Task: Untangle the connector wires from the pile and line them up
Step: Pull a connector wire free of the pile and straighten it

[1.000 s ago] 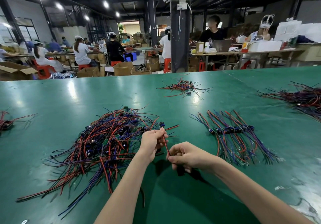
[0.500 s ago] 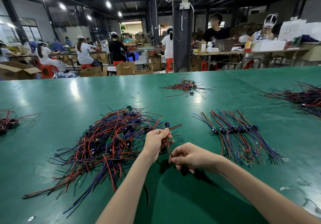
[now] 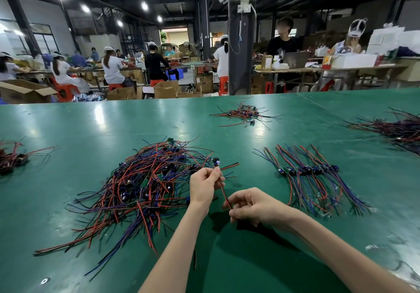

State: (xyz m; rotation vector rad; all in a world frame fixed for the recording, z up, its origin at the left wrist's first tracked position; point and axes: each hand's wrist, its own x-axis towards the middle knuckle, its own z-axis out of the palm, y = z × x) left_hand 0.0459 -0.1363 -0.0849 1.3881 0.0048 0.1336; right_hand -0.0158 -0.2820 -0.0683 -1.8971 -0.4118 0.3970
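Left hand (image 3: 204, 186) pinches a connector wire (image 3: 223, 192) just under its connector. Right hand (image 3: 252, 206) curls round the lower end, hiding it. Both hover mid-table (image 3: 113, 133), between tangled pile (image 3: 141, 186) and lined-up row (image 3: 311, 174).

Tangled pile (image 3: 145, 183) is laid on the table (image 3: 91, 129), left of centre. Lined-up row (image 3: 311, 174) is set to its right, well apart. Left hand (image 3: 204, 186) and right hand (image 3: 252, 204) are placed between the two, at the pile's right edge. One connector wire (image 3: 223, 192) is pinched between them, left hand farther out, right hand nearer. Small pile (image 3: 243, 114) is seen behind, another pile (image 3: 395, 129) at far right, a bundle (image 3: 11, 158) at the left edge. Pillar (image 3: 242, 42) is located behind the table.
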